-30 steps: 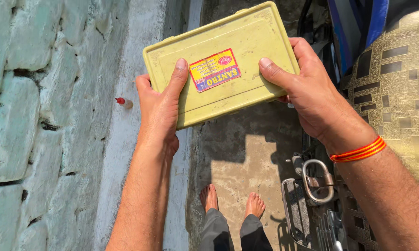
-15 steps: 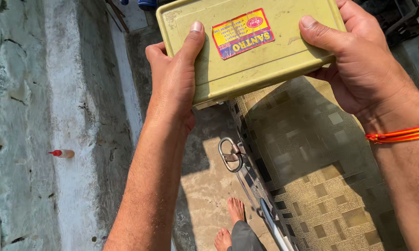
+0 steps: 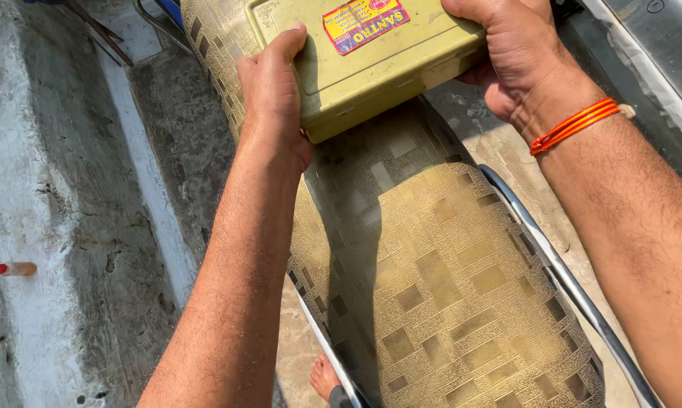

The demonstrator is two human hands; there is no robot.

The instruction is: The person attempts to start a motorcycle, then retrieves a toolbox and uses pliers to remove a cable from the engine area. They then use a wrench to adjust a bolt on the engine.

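A flat olive-green plastic case with a red and yellow sticker on its lid is held between both hands near the top of the view. My left hand grips its left edge, thumb on the lid. My right hand grips its right side; an orange thread band circles that wrist. The case rests on or just above a motorcycle seat covered in a gold-brown square-patterned cover; whether it touches I cannot tell.
A chrome grab rail runs along the seat's right side. A grey plastered wall and ledge stand to the left, with a small red-tipped peg sticking out. A bare foot shows on the ground below.
The view has swung from the wall over to the seat. Both hands have brought the case down and forward, over the patterned seat.
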